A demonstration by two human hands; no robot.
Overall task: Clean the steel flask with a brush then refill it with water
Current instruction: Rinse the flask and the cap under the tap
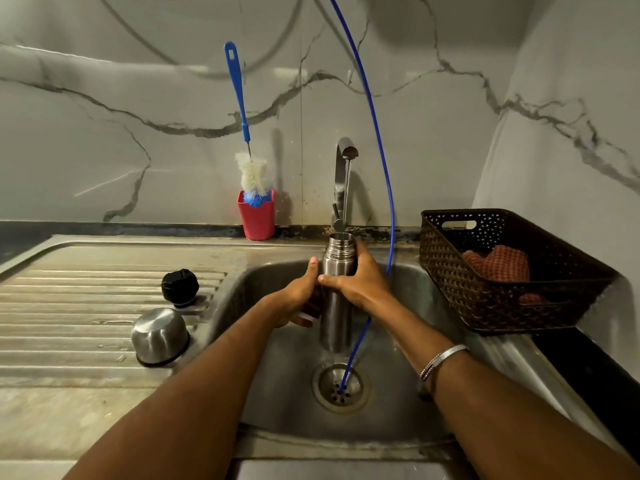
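The steel flask [335, 320] stands upright over the sink basin [398, 393], its open mouth right under the tap [343, 174], from which a thin stream of water runs in. My right hand [360, 282] grips the flask's upper body. My left hand [298, 299] holds its left side lower down, fingers curled round it. The bottle brush [242, 133], blue handle and white bristles, stands head-down in a red cup [257, 216] at the back wall.
A black stopper [180, 287] and a steel cup lid [160, 336] sit on the ribbed drainboard at left. A brown woven basket [502, 271] with a reddish cloth stands at right. A thin blue tube [381, 157] hangs down into the drain [341, 386].
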